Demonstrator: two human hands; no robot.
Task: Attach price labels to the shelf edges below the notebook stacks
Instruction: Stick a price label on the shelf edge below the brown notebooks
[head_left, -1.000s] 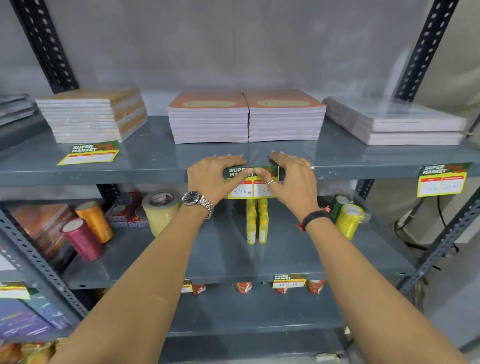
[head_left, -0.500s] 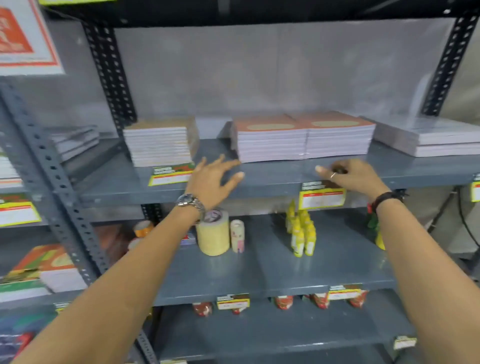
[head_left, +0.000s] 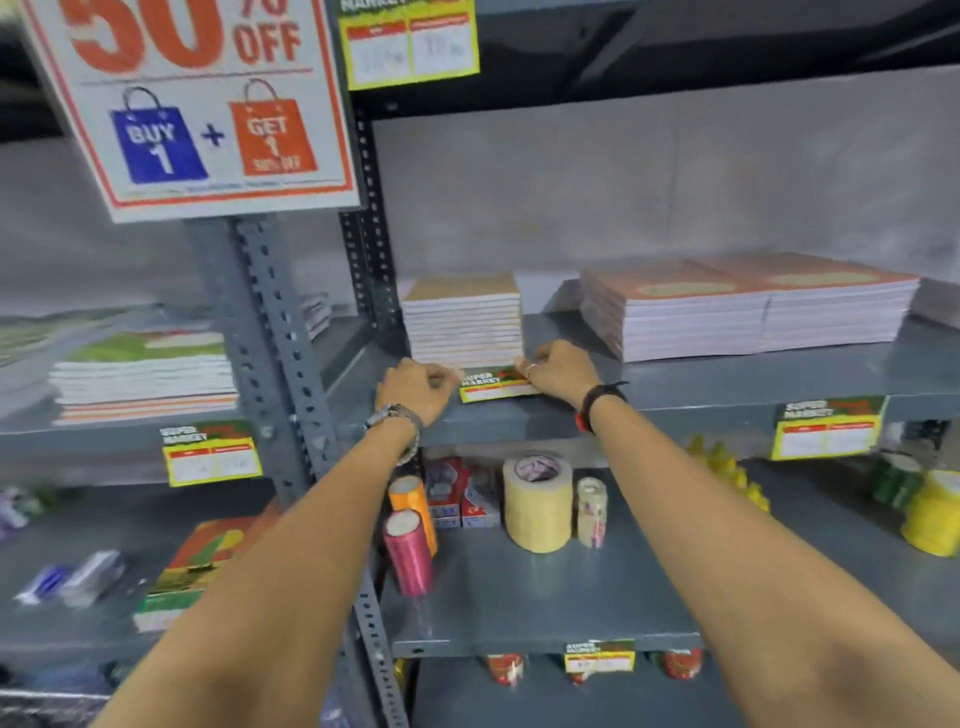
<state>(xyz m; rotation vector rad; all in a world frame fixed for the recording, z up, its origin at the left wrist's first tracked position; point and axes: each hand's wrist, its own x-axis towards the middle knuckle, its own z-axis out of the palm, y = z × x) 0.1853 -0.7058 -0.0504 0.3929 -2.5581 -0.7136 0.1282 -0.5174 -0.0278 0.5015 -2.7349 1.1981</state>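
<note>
On the grey shelf, just in front of the tan-covered notebook stack, a loose price label lies flat near the front edge, not yet hung on the lip below. Both hands are at it: the left hand is curled with its fingertips at the label's left end, and the right hand is bent over the right end, pinching or pressing it; whether either has actually lifted the card I cannot tell. It looks like thin printed card, very light, stiff enough to hold its shape but easily creased or bent at a corner. Holding it by the two short ends with a light pinch seems best, keeping it level. To the right, a hung label already sits on the shelf edge under the orange stacks.
</note>
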